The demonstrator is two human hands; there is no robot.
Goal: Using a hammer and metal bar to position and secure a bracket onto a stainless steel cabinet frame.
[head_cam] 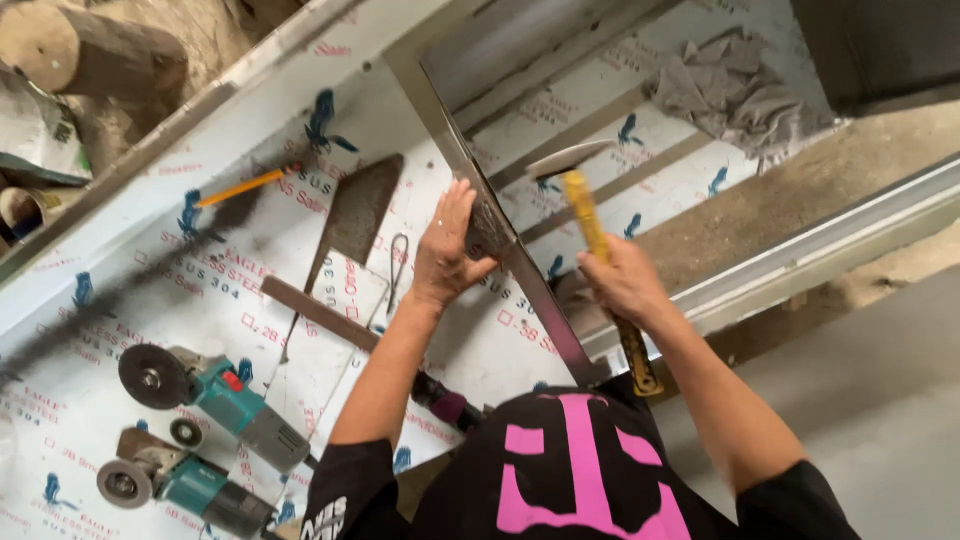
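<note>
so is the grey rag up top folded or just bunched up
Bunched up: the grey rag lies in a crumpled heap of uneven creases on the film-covered sheet, no neat fold.

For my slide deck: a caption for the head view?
Left hand steadies a metal strip; right hand grips a yellow-handled hammer.

Hands (450, 250) on metal strip (520, 270), hammer (590, 215)

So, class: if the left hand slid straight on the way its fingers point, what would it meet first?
Probably the angled metal strip: the left hand already presses against it, fingers pointing along its edge.
</note>
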